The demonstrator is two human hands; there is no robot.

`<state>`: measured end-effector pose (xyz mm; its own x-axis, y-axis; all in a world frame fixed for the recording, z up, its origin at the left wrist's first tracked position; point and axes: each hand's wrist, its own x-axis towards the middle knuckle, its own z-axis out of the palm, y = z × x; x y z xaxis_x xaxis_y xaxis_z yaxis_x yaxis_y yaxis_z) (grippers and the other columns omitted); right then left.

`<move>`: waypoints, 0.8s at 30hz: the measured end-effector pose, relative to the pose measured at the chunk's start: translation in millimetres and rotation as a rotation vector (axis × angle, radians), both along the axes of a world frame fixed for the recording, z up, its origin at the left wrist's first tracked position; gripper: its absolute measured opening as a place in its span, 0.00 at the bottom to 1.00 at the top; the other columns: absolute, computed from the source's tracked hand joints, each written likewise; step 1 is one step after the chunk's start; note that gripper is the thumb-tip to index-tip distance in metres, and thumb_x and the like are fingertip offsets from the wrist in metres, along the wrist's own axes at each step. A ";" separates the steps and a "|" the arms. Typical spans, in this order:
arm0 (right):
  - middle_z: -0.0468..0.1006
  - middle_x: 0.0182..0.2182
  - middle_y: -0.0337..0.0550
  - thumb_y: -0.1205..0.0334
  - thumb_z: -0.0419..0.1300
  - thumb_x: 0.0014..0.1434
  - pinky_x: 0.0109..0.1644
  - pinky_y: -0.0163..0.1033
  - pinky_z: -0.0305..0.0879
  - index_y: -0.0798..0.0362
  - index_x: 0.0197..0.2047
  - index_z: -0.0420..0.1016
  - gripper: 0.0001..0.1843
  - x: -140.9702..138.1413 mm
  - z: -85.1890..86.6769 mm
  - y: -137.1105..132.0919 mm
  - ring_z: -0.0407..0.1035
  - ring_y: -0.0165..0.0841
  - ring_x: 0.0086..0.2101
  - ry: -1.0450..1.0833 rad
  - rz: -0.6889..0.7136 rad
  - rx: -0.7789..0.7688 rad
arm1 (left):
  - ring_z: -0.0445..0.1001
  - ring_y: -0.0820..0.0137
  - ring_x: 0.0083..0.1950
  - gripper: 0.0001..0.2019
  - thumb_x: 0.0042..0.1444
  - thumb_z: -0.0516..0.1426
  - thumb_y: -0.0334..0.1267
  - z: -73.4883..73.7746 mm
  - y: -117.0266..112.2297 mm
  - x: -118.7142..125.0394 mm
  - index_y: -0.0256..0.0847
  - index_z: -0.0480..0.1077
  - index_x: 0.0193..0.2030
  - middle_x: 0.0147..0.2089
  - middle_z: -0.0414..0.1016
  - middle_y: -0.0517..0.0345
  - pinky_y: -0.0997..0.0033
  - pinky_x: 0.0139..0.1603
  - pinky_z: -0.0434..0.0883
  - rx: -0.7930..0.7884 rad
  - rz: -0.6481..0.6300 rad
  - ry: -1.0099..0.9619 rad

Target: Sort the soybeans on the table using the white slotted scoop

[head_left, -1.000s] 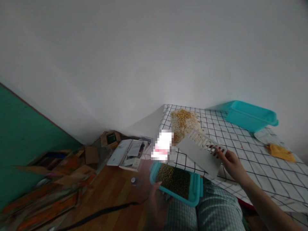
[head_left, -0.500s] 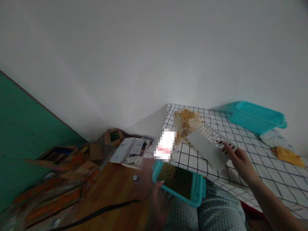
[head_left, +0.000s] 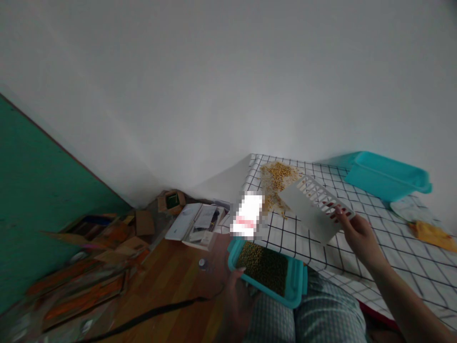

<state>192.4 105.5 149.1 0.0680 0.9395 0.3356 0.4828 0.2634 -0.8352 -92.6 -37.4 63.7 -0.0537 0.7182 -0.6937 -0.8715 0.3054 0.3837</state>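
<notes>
My right hand (head_left: 359,233) grips a flat white plastic board (head_left: 307,207) by its slotted edge, tilted above the checked tablecloth. Its far corner is by a spread of yellow beans and pale bits (head_left: 278,176) at the table's left end; whether it touches them I cannot tell. Below the table edge, above my lap, my left hand (head_left: 235,290) holds a teal plastic basket (head_left: 294,297) by its near left rim, thumb on top and the other fingers mostly hidden. Yellow beans (head_left: 252,255) fill the basket's left part, dark green beans (head_left: 269,274) the rest.
A larger teal bin (head_left: 387,176) stands at the table's back right, near a yellow cloth (head_left: 433,234). A blurred-out white patch (head_left: 248,214) covers the table's left edge. Open cardboard boxes (head_left: 87,228) and a white box (head_left: 196,226) lie on the wooden floor at left.
The white board has tipped a little and its lower corner has risen slightly, with my right hand still on it. My left hand and the basket have hardly moved; the view has shifted slightly.
</notes>
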 end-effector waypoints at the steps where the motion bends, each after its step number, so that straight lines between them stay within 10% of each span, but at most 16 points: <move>1: 0.82 0.34 0.47 0.47 0.54 0.63 0.34 0.38 0.71 0.53 0.32 0.75 0.19 0.1 2.3 0.7 0.76 0.40 0.35 -0.029 -0.003 0.009 | 0.77 0.62 0.43 0.16 0.52 0.59 0.40 0.4 0.0 0.2 0.43 0.68 0.48 0.43 0.80 0.53 0.64 0.39 0.72 -0.006 0.000 0.006; 8: 0.80 0.24 0.44 0.51 0.51 0.66 0.21 0.35 0.64 0.55 0.46 0.77 0.19 -7.8 20.7 -4.6 0.74 0.36 0.21 -0.451 -0.018 0.145 | 0.77 0.62 0.39 0.14 0.51 0.59 0.38 3.4 2.3 0.8 0.43 0.69 0.46 0.42 0.79 0.53 0.62 0.37 0.72 -0.047 0.015 0.028; 13: 0.79 0.49 0.46 0.60 0.49 0.68 0.42 0.42 0.73 0.45 0.62 0.66 0.20 -23.7 25.8 -4.8 0.76 0.40 0.43 -0.702 0.183 0.296 | 0.77 0.62 0.38 0.13 0.50 0.59 0.39 3.4 0.4 0.7 0.43 0.69 0.44 0.41 0.79 0.54 0.62 0.36 0.72 -0.029 0.018 0.032; 24: 0.79 0.49 0.45 0.60 0.48 0.69 0.40 0.42 0.72 0.45 0.61 0.66 0.20 -42.4 24.0 11.8 0.77 0.39 0.39 -0.695 0.201 0.277 | 0.76 0.63 0.36 0.13 0.50 0.60 0.39 12.5 -0.3 3.6 0.42 0.70 0.43 0.38 0.79 0.55 0.62 0.37 0.71 -0.024 0.028 0.083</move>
<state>150.0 117.3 173.2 -0.4072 0.7868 0.4638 0.7924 0.5568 -0.2490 -89.0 -37.6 76.2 -0.1317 0.6986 -0.7033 -0.8455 0.2911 0.4476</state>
